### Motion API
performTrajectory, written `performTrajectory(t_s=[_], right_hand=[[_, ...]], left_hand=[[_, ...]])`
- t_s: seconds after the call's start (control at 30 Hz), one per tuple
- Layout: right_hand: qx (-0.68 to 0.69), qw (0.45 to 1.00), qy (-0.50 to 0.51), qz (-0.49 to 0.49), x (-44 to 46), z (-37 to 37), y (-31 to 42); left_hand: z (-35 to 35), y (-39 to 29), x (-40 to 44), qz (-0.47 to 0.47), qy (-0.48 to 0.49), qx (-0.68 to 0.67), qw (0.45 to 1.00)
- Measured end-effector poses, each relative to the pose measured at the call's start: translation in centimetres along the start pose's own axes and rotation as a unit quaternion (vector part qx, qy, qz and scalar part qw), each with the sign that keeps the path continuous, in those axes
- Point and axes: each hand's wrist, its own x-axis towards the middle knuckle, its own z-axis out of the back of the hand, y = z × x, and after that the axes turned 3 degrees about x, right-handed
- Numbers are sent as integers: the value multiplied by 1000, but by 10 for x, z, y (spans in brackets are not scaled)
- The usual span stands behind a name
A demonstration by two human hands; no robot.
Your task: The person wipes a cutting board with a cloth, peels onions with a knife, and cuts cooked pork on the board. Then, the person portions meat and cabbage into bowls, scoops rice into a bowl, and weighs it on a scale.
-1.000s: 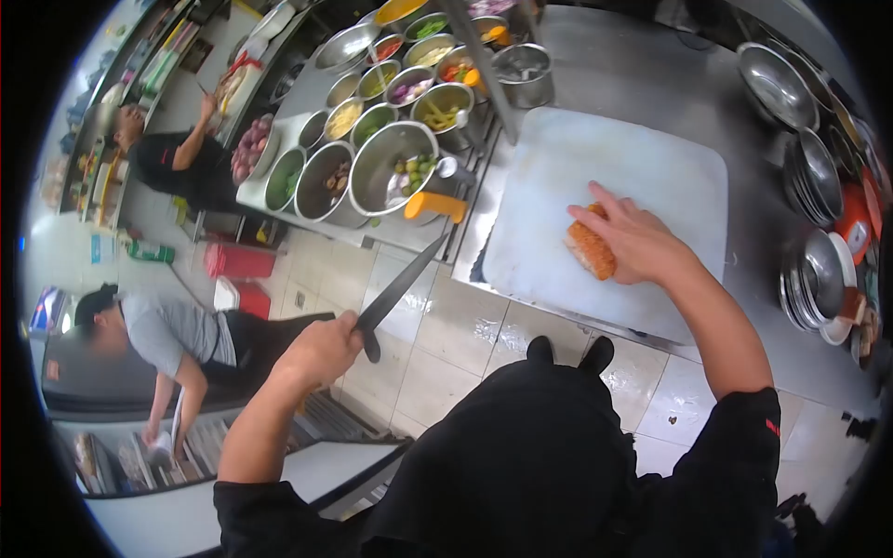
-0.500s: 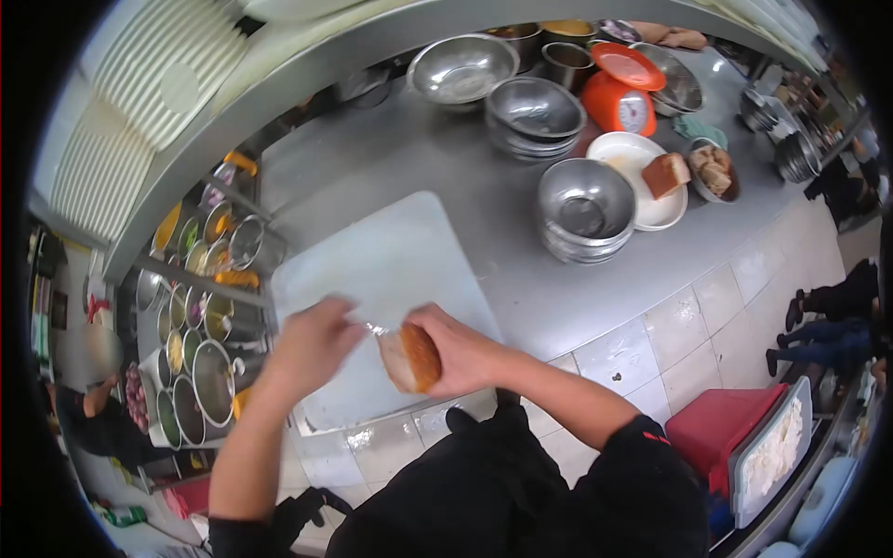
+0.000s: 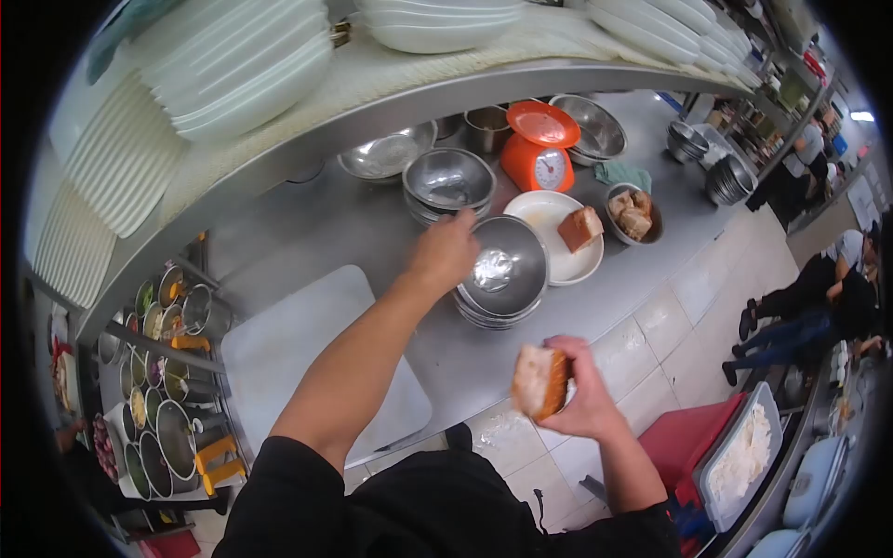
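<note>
My right hand (image 3: 588, 395) grips a block of roast pork (image 3: 539, 379) with a browned skin and pale cut face, held over the floor in front of the counter edge. My left hand (image 3: 446, 249) reaches across the counter, fingers curled at the left rim of the front metal bowl (image 3: 526, 293), the top one of a stack. Something clear and shiny, like crumpled plastic film (image 3: 493, 270), shows inside that bowl. Just behind my left fingers stands another stack of metal bowls (image 3: 450, 179). A white dish (image 3: 539, 212) beside them bears a second pork block (image 3: 580, 229).
A white cutting board (image 3: 279, 344) lies at left on the steel counter. Behind the dish stand an orange scale (image 3: 539, 153) and a bowl of meat chunks (image 3: 634, 216). Plates (image 3: 251, 74) fill the overhead shelf. Several ingredient pots (image 3: 175, 437) stand left. People are at far right.
My left hand has moved from beside the pork to the metal bowls. My right hand has carried the pork off the board to the right. The view has turned and shows more of the shelf.
</note>
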Motion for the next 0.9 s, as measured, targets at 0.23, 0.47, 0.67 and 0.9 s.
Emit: performTrajectory(t_s=[0.23,0.47,0.67,0.9], right_hand=[[-334,917,11,216,92,0,123],[-103,969,117,192,106,-109,171],[-167,954,246,34,113,-248,144],[-214,951,141,-172,90,-290,122]], left_hand=[[101,5,-73,-1,198,-358,913],[282,143,-256,138,138,-218,956],[457,311,-498,397,-170,-175,885],[524,586,-659,514,-490,-181,681]])
